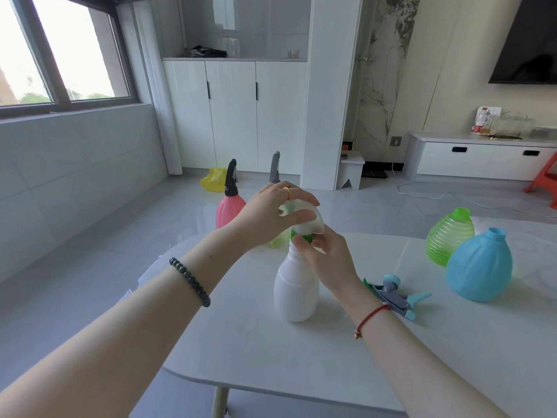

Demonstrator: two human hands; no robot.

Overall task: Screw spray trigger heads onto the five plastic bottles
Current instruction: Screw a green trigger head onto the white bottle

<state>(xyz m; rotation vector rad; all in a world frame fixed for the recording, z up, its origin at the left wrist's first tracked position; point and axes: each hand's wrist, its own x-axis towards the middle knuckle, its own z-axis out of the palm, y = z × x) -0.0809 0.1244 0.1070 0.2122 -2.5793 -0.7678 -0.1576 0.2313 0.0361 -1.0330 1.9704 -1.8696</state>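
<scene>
A white bottle [297, 292] stands upright in the middle of the white table [271, 351]. My left hand [271, 212] grips the white spray head [304, 217] on top of it. My right hand [327, 254] pinches the green screw collar [301, 236] at the bottle's neck. Behind my hands stand a pink bottle [229, 208] with a black trigger head and a yellow-green bottle [277, 241] with a grey head, mostly hidden. At the right a green ribbed bottle [447, 236] and a blue bottle [479, 267] stand open-necked. A blue-grey trigger head [398, 297] lies on the table between them and my right wrist.
The table's near edge runs across the bottom of the view, its far left edge behind the pink bottle. On the floor beyond lie a yellow bag [214, 179], a white step stool [351, 173] and a cable. An orange stool [545, 182] stands at far right.
</scene>
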